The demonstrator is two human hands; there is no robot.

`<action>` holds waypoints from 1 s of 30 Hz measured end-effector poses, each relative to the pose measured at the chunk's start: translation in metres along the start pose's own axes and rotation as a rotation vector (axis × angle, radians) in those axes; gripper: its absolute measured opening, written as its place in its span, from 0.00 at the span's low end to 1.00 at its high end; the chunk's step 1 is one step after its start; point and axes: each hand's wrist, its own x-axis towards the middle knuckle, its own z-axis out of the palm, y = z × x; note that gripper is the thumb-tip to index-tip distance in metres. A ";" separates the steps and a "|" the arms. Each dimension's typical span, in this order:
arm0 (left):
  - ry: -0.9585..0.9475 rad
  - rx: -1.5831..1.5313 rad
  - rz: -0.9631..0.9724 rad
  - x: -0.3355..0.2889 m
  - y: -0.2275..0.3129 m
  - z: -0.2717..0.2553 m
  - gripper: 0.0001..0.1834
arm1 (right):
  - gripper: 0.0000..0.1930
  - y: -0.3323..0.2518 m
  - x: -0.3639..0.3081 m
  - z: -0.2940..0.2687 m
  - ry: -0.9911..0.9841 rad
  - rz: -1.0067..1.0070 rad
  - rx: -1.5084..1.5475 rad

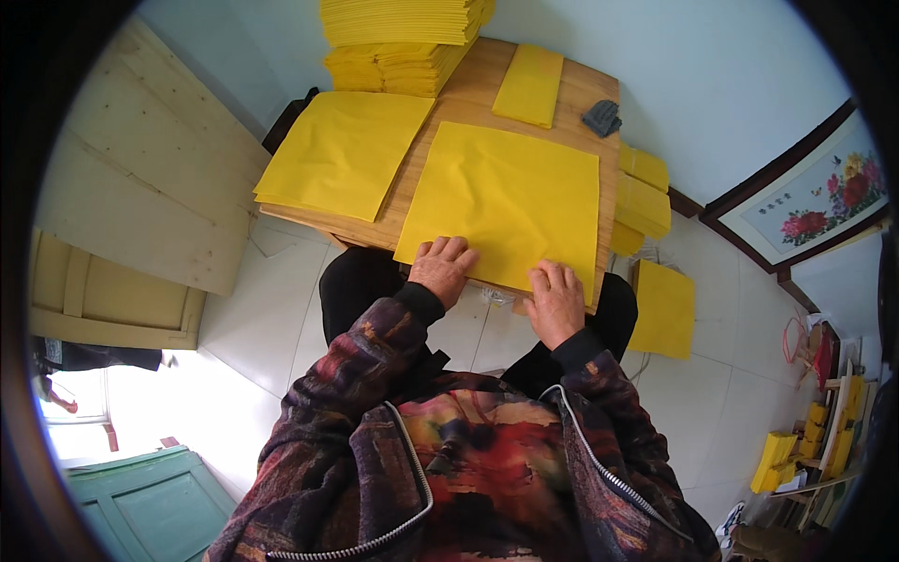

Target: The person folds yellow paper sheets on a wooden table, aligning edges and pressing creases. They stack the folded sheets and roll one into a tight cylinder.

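Fingers of the left hand [444, 272] and right hand [558, 302] lie bent along the near edge of the large yellow sheet [520, 197] on the wooden table [476, 82]; the head view hides whether they pinch it. Rippled, it looks light, limp and easily creased, best held by both near corners.

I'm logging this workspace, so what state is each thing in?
Front yellow sheet: spread out, slightly wrinkled
Left yellow sheets: flat, layered
Back yellow stack: piled high
Grey item: crumpled
Jacket: unzipped
Left grip: at front sheet's near edge
Right grip: same edge, further right
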 end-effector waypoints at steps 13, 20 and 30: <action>0.003 -0.140 -0.013 0.009 -0.008 -0.009 0.07 | 0.01 -0.011 0.012 0.005 0.083 -0.016 0.006; -0.154 -0.063 -0.035 0.027 -0.014 -0.015 0.09 | 0.04 0.002 0.027 0.007 0.006 0.028 0.219; -0.295 -0.022 0.067 0.036 0.012 -0.007 0.23 | 0.10 0.036 0.067 -0.008 -0.582 0.128 0.613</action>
